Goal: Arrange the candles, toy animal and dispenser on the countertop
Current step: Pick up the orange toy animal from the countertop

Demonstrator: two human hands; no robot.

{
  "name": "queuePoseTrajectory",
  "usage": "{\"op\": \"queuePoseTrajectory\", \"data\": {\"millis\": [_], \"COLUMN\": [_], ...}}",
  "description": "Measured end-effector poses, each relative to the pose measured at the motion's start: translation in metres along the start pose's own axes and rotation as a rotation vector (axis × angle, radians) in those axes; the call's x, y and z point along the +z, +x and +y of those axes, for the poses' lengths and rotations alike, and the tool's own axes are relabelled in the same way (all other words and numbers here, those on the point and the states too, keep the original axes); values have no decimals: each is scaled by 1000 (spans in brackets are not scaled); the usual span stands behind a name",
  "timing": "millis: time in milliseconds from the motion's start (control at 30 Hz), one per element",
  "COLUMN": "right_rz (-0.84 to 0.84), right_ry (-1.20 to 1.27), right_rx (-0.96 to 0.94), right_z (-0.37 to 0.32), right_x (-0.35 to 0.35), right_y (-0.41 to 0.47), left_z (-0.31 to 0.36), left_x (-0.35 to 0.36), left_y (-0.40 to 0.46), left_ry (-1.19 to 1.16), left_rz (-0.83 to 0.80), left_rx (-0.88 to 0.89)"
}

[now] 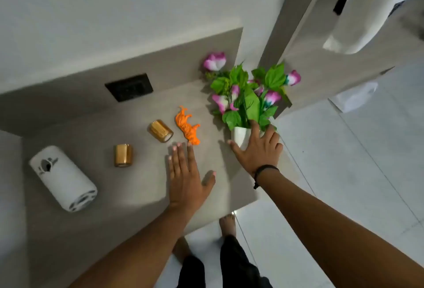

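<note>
On the grey countertop (128, 200) a white dispenser (63, 178) lies on its side at the left. One gold candle (123, 155) lies right of it, and a second gold candle (160, 131) lies further back, tipped over. An orange toy animal (187, 127) lies on its side beside that candle. My left hand (185, 177) hovers flat and open, its fingertips just short of the toy. My right hand (258, 147) is spread against a white vase (241, 135) of flowers, fingers apart; a firm grip is not visible.
The vase holds green leaves and pink-white artificial flowers (246, 94) at the counter's right end. A black socket panel (129, 87) sits in the backsplash. The counter edge drops to a pale tiled floor (344, 161), where my bare feet show. A white towel (376, 7) hangs at upper right.
</note>
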State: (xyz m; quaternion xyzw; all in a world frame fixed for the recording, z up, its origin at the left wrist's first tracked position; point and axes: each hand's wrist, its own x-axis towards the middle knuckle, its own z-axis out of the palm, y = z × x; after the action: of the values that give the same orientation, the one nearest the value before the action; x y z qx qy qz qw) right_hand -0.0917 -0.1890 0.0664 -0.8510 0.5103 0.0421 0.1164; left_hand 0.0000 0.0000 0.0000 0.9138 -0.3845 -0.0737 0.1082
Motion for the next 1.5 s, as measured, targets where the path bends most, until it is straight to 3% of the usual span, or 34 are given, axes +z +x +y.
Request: {"op": "queuePoseTrajectory", "data": {"millis": [100,200,433,567,833,1100,1267,1367,1433,1500], "right_rz": [25,-3,243,401,404,379,438,369,284,238], "right_ry": [173,446,818,896,1112,1097,977,794,525,256], "right_rx": [71,71,-56,-141,-83,-122,-83,-363,-582,-629], "right_z": [-4,-8,-7,-20,-55,-66,-60,-70,-87,-110], "right_x": [11,24,43,58,80,77,75,74,72,69], "right_y": [9,17,49,87,163,198,124,58,35,30], "left_z": [-8,-15,-19,-22,-24,-23,-19,-17,-17,-17], "left_x": [17,29,42,46,55,55,47,41,37,34], "left_y": [-7,-11,-9,-10,-11,-9,-10,-8,-6,-6], "left_ry": [27,89,125,127,114,97,75,64,73,84], "left_rz": [-61,-79,44,60,86,58,46,17,-14,-46], "left_rx": [-82,-56,-41,-26,-10,-29,-29,-39,-42,-44]}}
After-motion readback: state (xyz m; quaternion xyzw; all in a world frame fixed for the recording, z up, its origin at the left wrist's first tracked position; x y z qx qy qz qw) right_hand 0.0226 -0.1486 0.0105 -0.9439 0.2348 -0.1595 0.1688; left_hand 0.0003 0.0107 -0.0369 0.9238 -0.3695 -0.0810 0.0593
